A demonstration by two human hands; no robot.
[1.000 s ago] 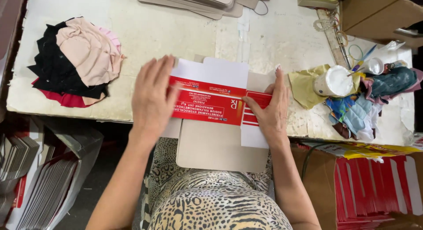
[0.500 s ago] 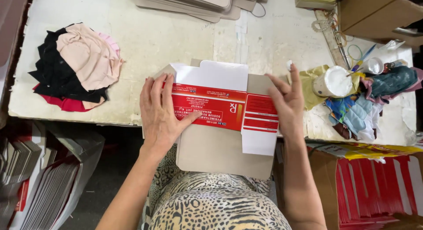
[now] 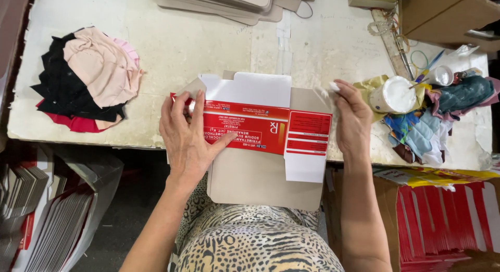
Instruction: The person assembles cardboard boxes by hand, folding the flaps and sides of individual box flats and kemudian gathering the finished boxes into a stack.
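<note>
Red-and-white flat carton blank (image 3: 260, 127) lies on a grey board (image 3: 265, 178) at the table's (image 3: 208, 48) near edge. Left hand (image 3: 187, 139) presses flat on its left end, fingers spread, not gripping. Right hand (image 3: 353, 121) sits at the right flap, fingers loosely curled w/ a whitish dab at one fingertip. Best approach, IMO: keep the left palm firm so the blank can't slide, spread thin & even along the flap.

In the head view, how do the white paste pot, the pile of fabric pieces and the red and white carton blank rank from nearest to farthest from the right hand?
From the right hand:
1. Red and white carton blank: touching it, on its left.
2. White paste pot: just to its right.
3. Pile of fabric pieces: far left of the table.
</note>
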